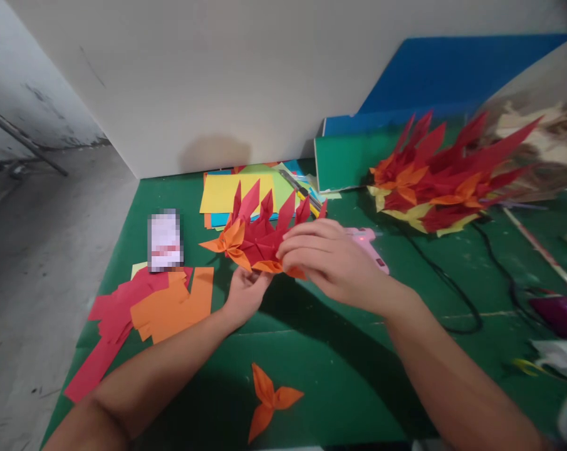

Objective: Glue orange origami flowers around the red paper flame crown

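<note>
Above the green table I hold a folded paper piece (259, 241), red with upright pointed tips and orange petals along its lower edge and left end. My left hand (246, 289) grips it from below, fingers partly hidden under the orange edge. Curled over its right end is my right hand (327, 257), its fingertips against the red and orange paper. What exactly those fingertips pinch is hidden. Near the table's front lies a three-petalled orange paper flower (270, 399), apart from both hands. A pink glue gun (370, 247) rests just behind my right hand.
Red strips (116, 310) and orange strips (163, 310) lie at left beside a blurred phone (165, 241). Coloured sheets (212, 191) and a box cutter (295, 183) sit against the white board. A larger red-orange paper piece (445, 181), black cables (457, 291) and a purple object (558, 313) are at right.
</note>
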Action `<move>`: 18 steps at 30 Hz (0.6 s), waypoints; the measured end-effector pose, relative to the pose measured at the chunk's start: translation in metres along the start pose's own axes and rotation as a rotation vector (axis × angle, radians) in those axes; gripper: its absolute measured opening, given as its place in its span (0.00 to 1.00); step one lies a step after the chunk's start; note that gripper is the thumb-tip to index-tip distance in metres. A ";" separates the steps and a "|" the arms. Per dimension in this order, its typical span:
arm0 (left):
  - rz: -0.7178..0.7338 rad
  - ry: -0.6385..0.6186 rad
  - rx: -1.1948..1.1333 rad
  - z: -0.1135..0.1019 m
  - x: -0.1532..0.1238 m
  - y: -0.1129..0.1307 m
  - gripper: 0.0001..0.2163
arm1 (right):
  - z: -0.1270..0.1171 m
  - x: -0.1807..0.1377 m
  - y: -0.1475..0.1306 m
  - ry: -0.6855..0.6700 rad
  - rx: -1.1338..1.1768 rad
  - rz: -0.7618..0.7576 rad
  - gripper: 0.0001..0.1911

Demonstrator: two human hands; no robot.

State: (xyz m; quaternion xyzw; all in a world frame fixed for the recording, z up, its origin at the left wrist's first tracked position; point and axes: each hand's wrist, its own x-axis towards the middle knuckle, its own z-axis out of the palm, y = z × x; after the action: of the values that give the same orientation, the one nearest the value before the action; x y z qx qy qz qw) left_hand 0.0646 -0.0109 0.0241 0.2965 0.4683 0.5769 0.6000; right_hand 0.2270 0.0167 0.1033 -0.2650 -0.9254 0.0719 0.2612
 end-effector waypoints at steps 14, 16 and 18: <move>0.086 -0.138 -0.064 -0.009 0.001 0.000 0.16 | 0.004 0.017 -0.001 -0.119 0.076 0.099 0.10; 0.107 -0.084 -0.054 -0.008 0.001 -0.001 0.16 | 0.006 0.017 -0.003 -0.126 0.070 0.104 0.10; 0.097 -0.033 -0.045 -0.007 0.002 -0.001 0.16 | 0.007 0.017 -0.004 -0.131 0.070 0.111 0.10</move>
State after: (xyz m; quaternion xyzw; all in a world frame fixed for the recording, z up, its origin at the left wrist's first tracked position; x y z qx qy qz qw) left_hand 0.0584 -0.0109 0.0202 0.3148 0.4301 0.6107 0.5856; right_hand 0.2094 0.0228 0.1060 -0.3012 -0.9214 0.1356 0.2047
